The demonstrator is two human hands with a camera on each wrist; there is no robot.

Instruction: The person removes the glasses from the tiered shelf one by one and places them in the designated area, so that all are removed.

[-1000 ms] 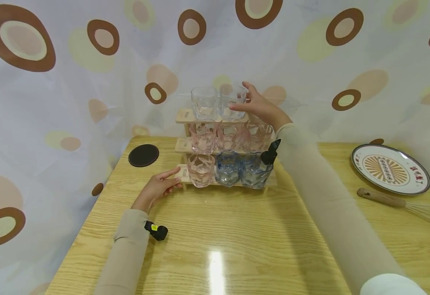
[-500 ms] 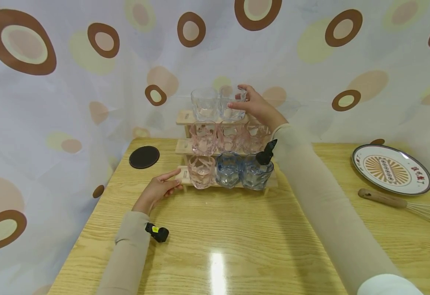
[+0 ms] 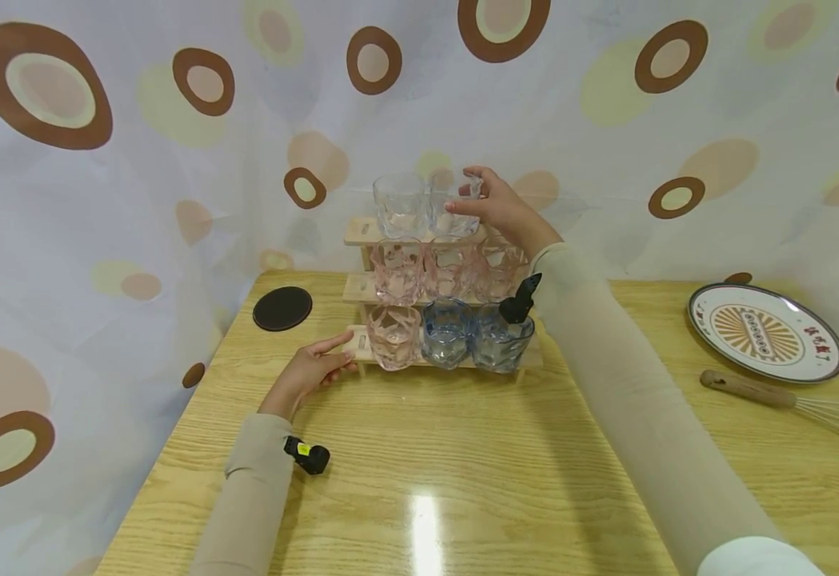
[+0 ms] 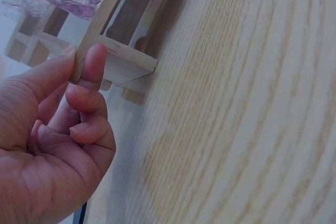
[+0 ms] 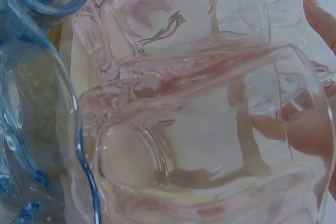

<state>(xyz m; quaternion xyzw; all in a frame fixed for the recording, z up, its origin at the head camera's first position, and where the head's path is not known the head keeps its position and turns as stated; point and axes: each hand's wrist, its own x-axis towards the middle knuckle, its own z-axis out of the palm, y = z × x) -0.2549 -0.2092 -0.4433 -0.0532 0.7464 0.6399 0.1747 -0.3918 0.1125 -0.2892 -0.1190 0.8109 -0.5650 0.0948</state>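
Observation:
A three-tier wooden rack (image 3: 363,232) with glasses on every tier stands near the wall. My left hand (image 3: 304,378) pinches the left end of its lowest board; the left wrist view shows thumb and index finger (image 4: 94,65) on the board's edge. My right hand (image 3: 501,210) holds the right-hand clear glass (image 3: 442,210) on the top tier, thumb across its front and fingers at its far side. Another clear glass (image 3: 399,206) stands to its left. Pink glasses (image 3: 399,274) fill the middle tier. Below are one pink glass (image 3: 393,340) and two blue glasses (image 3: 448,336).
A black round coaster (image 3: 282,309) lies left of the rack on the wooden table (image 3: 390,448). At the right are a patterned plate (image 3: 815,352) and a whisk (image 3: 746,390) with a wooden handle. A patterned cloth (image 3: 592,160) hangs behind the rack.
My right hand has shifted slightly left and its fingers have drawn closer around the clear glass. The left hand keeps its pinch on the rack. Little differs over the last half second.

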